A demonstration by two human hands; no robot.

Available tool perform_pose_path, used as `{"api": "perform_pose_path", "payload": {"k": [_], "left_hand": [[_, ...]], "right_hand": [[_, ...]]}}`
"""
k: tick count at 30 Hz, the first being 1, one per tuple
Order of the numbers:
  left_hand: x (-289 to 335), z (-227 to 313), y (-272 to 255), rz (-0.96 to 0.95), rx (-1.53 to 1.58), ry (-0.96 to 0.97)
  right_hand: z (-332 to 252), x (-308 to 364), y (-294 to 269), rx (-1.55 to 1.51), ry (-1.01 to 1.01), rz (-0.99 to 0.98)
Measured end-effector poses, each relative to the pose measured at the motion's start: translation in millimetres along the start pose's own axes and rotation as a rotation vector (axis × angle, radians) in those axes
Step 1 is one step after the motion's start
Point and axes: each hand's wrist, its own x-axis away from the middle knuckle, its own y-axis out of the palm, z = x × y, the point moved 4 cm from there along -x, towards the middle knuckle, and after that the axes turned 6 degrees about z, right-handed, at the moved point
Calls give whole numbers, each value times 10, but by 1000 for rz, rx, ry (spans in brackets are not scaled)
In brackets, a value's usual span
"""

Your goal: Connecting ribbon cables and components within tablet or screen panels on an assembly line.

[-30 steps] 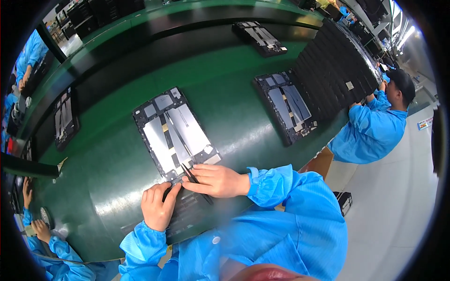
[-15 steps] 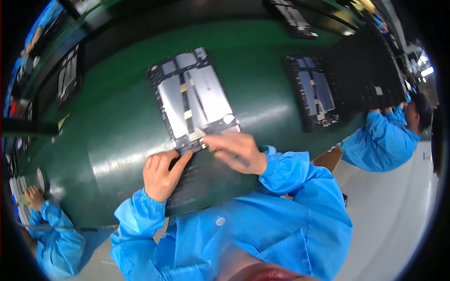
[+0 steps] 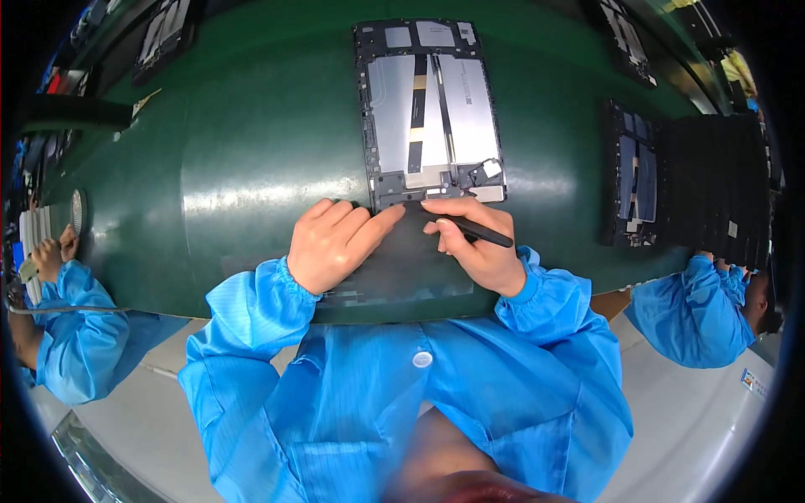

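An opened tablet point(image 3: 394, 109) lies on the green table in front of me, its silver battery panels and dark ribbon cables exposed. My right hand point(image 3: 486, 251) grips a slim black pen-shaped tool point(image 3: 478, 230), whose tip end is at the tablet's near edge. The tool's exact kind cannot be made out. My left hand point(image 3: 331, 243) rests beside the tablet's near left corner, index finger stretched out to the near edge close to the tool, holding nothing. Near the tablet's lower right corner is a small white square patch point(image 3: 491, 168).
Another opened tablet point(image 3: 635, 180) lies to the right, beside a black ridged panel point(image 3: 713, 184). More tablets lie at the far left point(image 3: 163, 38) and far right point(image 3: 625, 42). Blue-sleeved co-workers sit on the left point(image 3: 88, 335) and right point(image 3: 692, 310). A dark bar point(image 3: 80, 111) juts in from the left.
The view has turned, so the tablet appears straighter and farther right. My left index finger now points along the near edge, and the tool, blurred in my right hand before, shows clearly.
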Motion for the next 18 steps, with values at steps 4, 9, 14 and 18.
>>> {"api": "perform_pose_path", "payload": {"k": [4,9,14,18], "left_hand": [[15,30,-10,14,-2,8],[11,17,-18,10,6,11],[3,8,-12,10,6,17],[5,-8,-28,6,19,8]], "right_hand": [[-2,19,24,6,-11,2],[32,48,-26,-10,99,22],[108,71,-130,-81,245,102],[109,53,-176,-18,193,94]]}}
